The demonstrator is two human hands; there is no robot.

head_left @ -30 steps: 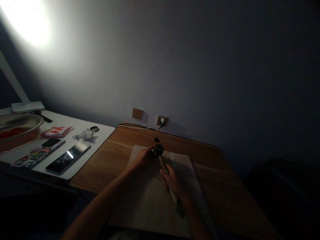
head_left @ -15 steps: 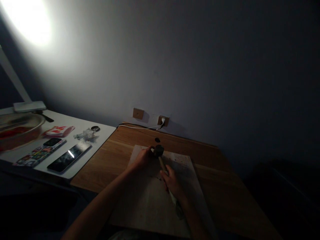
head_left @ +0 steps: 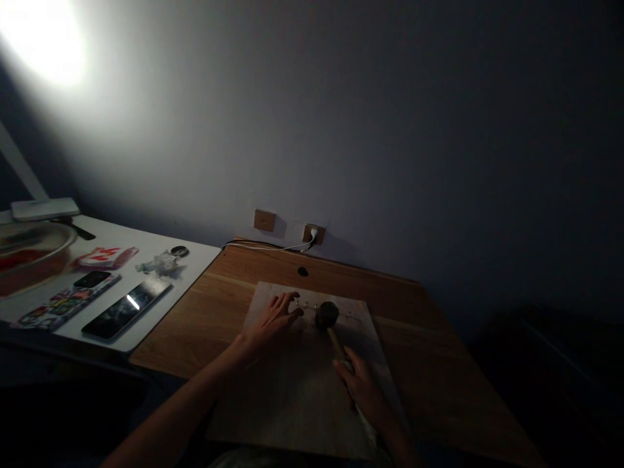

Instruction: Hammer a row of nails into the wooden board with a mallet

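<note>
My right hand (head_left: 359,378) is closed around the light handle of a mallet (head_left: 327,316) with a dark, rounded head. The mallet head is over the far part of a pale wooden board (head_left: 287,396), just right of a row of small shiny pieces (head_left: 306,305) that look like nails; whether it touches any is too dark to tell. My left hand (head_left: 277,317) lies at the board's far left, fingers apart, its fingertips beside the leftmost shiny piece. Nothing shows in its grasp.
The board lies on a brown wooden table (head_left: 205,312). On a white table to the left are a phone (head_left: 127,308), a patterned case (head_left: 68,300), a red-and-white packet (head_left: 106,257), crumpled plastic (head_left: 163,262) and a clear bowl (head_left: 39,273). A plug (head_left: 314,233) sits in the wall socket.
The mallet has moved right and nearer to me, away from my left fingers, which have spread. The small shiny row has come into view. The view has shifted slightly.
</note>
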